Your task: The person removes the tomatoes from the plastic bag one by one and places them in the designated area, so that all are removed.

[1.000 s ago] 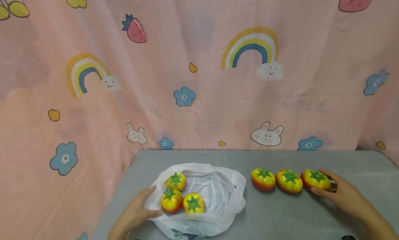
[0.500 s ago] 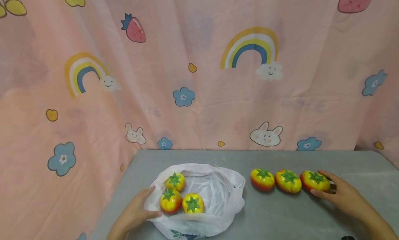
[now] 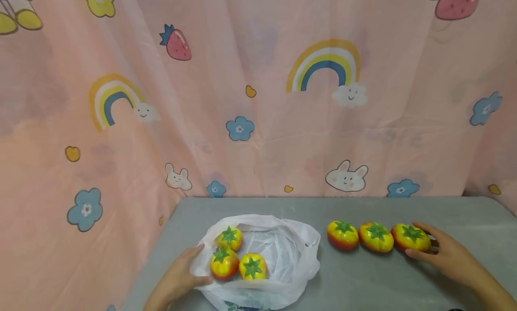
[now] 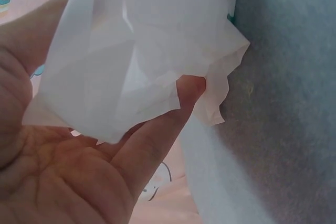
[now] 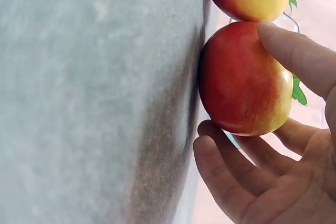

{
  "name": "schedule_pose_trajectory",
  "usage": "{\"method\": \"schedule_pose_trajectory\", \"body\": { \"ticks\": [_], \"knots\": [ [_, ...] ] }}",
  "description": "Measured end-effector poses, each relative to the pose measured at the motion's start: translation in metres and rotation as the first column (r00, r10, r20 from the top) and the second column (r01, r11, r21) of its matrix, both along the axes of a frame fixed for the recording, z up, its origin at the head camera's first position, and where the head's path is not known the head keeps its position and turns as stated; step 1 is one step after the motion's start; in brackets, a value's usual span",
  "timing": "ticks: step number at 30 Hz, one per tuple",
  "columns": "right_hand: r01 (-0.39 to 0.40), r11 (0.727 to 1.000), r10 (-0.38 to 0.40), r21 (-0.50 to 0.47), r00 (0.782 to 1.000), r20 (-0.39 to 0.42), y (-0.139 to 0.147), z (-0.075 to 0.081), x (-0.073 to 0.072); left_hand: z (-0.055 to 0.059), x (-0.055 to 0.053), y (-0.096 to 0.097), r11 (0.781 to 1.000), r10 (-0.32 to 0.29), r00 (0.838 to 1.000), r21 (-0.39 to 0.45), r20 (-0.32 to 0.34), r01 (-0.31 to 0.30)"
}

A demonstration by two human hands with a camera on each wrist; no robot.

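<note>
In the head view a white plastic bag (image 3: 282, 297) lies with its mouth spread wide, and three yellow-and-red toy tomatoes with green star-shaped leaves, one being the front tomato (image 3: 253, 267), sit inside it. My left hand (image 3: 177, 275) rests against the bag's left rim, thumb and fingers spread apart; in the left wrist view the thin plastic (image 4: 121, 56) covers part of the fingers. At the right, my right hand (image 3: 448, 255) has its thumb and fingers around the rightmost toy tomato (image 5: 244, 80), which stands on the table. Its thumb tip touches the tomato's side.
Two more toy tomatoes, the middle one (image 3: 376, 237) and the left one (image 3: 342, 235), stand in a row beside the held one on the grey table (image 3: 347, 284). Behind the table hangs a pink patterned curtain (image 3: 274, 158).
The head view has shifted slightly, so everything sits a little lower in it. Both hands, the bag and the toy tomatoes keep their places.
</note>
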State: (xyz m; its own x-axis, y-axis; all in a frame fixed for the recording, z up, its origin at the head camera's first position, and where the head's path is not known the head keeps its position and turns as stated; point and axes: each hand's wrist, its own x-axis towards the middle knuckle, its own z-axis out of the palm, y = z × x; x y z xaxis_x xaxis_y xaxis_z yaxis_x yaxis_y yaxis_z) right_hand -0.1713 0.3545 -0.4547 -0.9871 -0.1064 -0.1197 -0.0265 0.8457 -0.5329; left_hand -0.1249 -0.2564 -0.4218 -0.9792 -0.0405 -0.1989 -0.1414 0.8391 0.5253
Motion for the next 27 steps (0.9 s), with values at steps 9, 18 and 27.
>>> {"method": "schedule_pose_trajectory", "body": {
  "ticks": [9,18,27],
  "knots": [
    [-0.002,1.000,0.001,-0.011,1.000,-0.013,0.0003,-0.0004,0.0016,0.0014,0.0012,0.0044,1.000,0.029,0.999,-0.012,0.036,-0.028],
    [0.028,1.000,-0.028,0.006,0.999,0.021,-0.0015,0.0012,0.0019,-0.0001,-0.0006,0.0070,0.998,0.051,0.997,-0.037,0.057,-0.049],
    [0.029,1.000,-0.029,0.012,0.999,0.025,-0.0035,0.0007,0.0032,0.0021,-0.0010,0.0093,0.997,0.069,0.995,-0.036,0.078,-0.067]
  ]
}}
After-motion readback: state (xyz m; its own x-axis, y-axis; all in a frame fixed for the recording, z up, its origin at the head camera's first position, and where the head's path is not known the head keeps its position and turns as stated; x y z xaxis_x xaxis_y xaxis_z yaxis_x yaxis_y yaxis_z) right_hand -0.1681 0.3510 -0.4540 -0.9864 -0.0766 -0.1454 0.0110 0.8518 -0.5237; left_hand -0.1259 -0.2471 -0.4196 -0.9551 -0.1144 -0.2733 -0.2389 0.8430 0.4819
